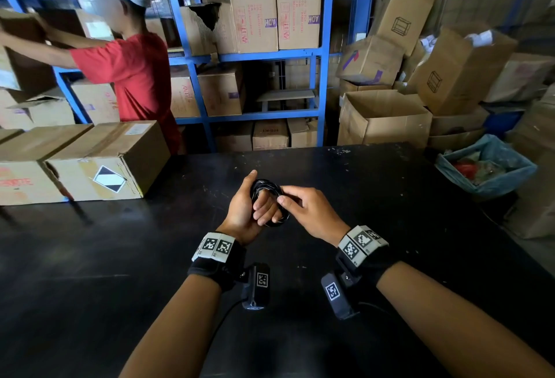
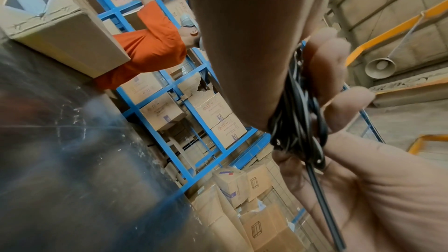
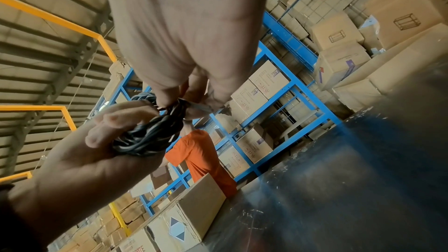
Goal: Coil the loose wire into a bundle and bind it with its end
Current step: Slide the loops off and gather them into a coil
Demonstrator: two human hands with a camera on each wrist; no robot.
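A black wire is coiled into a small bundle above the black table, in front of me. My left hand holds the bundle, its fingers passing through the loops and its thumb up beside them. My right hand pinches the right side of the coil between thumb and forefinger. In the right wrist view the right hand's fingertips nip the wire where it wraps the left hand's fingers. In the left wrist view one strand runs from the coil down across a palm.
Taped cardboard boxes stand on the table's left side. A person in a red shirt handles boxes at the blue shelving behind. Open cartons and a blue-lined bin stand to the right.
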